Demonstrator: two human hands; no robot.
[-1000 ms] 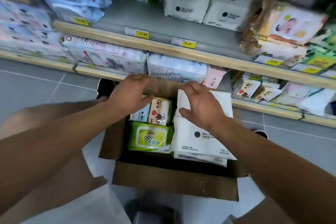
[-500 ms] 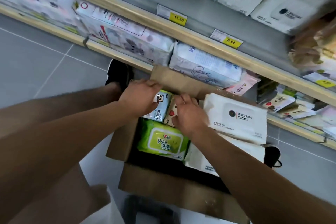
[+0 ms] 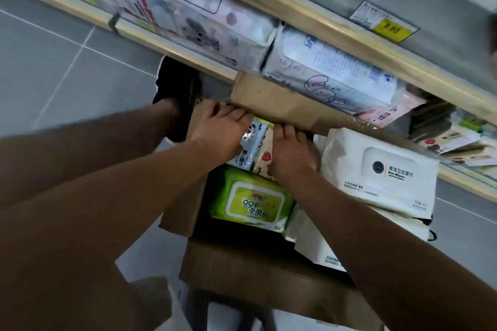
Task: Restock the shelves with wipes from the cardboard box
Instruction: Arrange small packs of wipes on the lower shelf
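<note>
Both hands are reaching into the far end of the cardboard box (image 3: 242, 271), which is sitting on the floor just below the lowest shelf (image 3: 188, 48). The left hand (image 3: 220, 131) and right hand (image 3: 291, 153) are closing from either side on the small wipe packs (image 3: 255, 150) standing upright there, fingers curling around them. The soft packs are probably best lifted together, squeezed evenly, clearing the box flap (image 3: 282, 99) overhanging them before they are carried to the shelf.
</note>
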